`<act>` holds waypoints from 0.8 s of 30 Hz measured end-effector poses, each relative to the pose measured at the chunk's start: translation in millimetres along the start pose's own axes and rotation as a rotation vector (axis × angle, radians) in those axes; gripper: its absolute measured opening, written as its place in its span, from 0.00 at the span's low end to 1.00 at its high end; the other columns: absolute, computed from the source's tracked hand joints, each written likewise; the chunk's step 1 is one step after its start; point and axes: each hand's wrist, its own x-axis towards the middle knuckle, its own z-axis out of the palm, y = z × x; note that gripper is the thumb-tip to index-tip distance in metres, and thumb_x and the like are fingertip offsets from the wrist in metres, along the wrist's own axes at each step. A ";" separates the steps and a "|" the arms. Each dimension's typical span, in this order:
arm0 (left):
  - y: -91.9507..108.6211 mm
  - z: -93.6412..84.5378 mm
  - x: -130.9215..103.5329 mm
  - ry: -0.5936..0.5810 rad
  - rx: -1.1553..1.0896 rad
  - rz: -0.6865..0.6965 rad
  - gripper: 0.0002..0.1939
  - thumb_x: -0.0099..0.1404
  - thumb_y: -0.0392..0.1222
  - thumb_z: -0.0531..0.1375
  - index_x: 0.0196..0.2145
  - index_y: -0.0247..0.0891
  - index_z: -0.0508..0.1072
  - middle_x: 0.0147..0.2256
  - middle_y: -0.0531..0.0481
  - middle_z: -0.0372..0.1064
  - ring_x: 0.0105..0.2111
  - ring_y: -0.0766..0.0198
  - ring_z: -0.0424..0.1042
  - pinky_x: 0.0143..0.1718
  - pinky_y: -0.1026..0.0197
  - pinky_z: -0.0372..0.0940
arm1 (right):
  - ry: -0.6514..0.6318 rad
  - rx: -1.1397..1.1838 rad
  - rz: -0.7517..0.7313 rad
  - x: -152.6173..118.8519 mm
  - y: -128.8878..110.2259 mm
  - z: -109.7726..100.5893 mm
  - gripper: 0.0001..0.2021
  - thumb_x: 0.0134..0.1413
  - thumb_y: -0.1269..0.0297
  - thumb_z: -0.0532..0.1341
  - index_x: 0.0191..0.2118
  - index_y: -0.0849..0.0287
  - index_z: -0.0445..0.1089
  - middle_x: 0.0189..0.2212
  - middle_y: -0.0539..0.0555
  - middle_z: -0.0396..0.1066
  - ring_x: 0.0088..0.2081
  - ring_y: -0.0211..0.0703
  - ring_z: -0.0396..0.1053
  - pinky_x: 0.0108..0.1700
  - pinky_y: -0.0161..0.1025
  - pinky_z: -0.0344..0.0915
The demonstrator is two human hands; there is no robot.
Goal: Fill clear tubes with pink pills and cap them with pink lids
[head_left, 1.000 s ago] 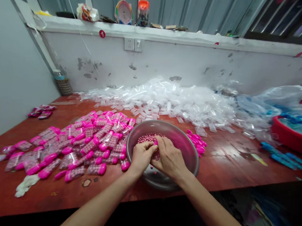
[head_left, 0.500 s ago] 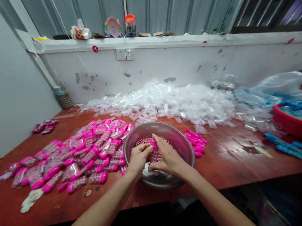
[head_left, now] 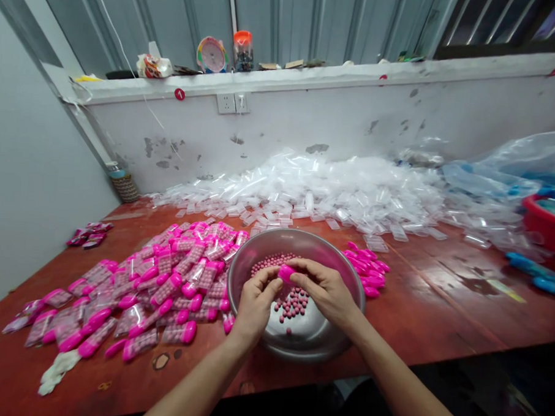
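Observation:
A pink cap (head_left: pixel 286 273) is held over a metal bowl (head_left: pixel 294 351) between my two hands. My left hand (head_left: pixel 257 300) pinches it from the left, thumb and fingers together. From the right, my right hand (head_left: pixel 325 291) has its fingers and thumb on the same cap. Whether a clear case is attached to the cap cannot be made out. Pink beads (head_left: pixel 294 304) lie in the bowl below, some bunched toward the back. Filled clear packs with pink caps (head_left: pixel 163 289) are heaped left of the bowl, and loose pink caps (head_left: pixel 367 270) lie to its right.
Clear plastic cases (head_left: pixel 333 189) are piled along the wall behind the bowl. On the right stand a red basin (head_left: pixel 546 226) and blue items (head_left: pixel 539 274) beside a clear plastic bag (head_left: pixel 500 162). A patterned cup (head_left: pixel 124 186) is at the back left corner.
The pink cap has turned and now lies more sideways between my fingers. The bead-filled clear part seen below it earlier no longer shows. The view has shifted slightly.

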 end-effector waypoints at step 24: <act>9.8 -17.7 -9.6 -0.115 0.582 0.359 0.13 0.60 0.36 0.57 0.43 0.43 0.73 0.36 0.50 0.73 0.34 0.62 0.71 0.37 0.64 0.64 | 0.035 -0.414 -0.447 -19.0 -1.8 9.6 0.25 0.54 0.78 0.49 0.57 0.57 0.54 0.45 0.58 0.67 0.46 0.42 0.66 0.44 0.37 0.68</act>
